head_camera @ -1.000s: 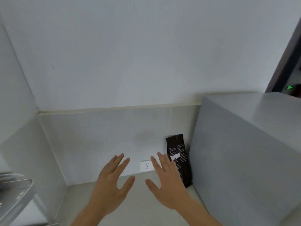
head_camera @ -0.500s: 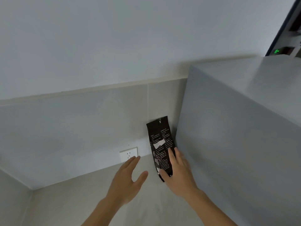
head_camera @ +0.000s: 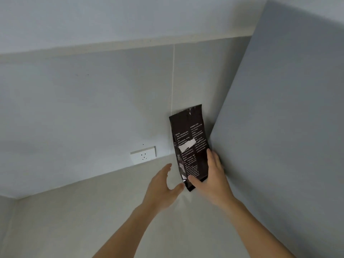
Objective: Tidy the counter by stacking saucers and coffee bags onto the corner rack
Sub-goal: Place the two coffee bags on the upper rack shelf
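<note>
A black coffee bag [head_camera: 189, 138] with white print and a torn white label stands upright at the back of the pale counter [head_camera: 93, 216], beside a grey cabinet side. My right hand [head_camera: 212, 181] grips the bag's lower part, thumb across the front and fingers behind. Just left of the bag's base my left hand [head_camera: 162, 187] is open, its thumb close to the bag's bottom corner. No saucers and no rack are in view.
A tall grey cabinet [head_camera: 279, 127] fills the right side, tight against the bag. A white wall socket [head_camera: 143, 155] sits low on the tiled backsplash, left of the bag. The counter meets a side wall at the far left.
The view has swung right and closer. My right hand went from open in the air to closed around the bag's base. My left hand followed toward the bag and stays open.
</note>
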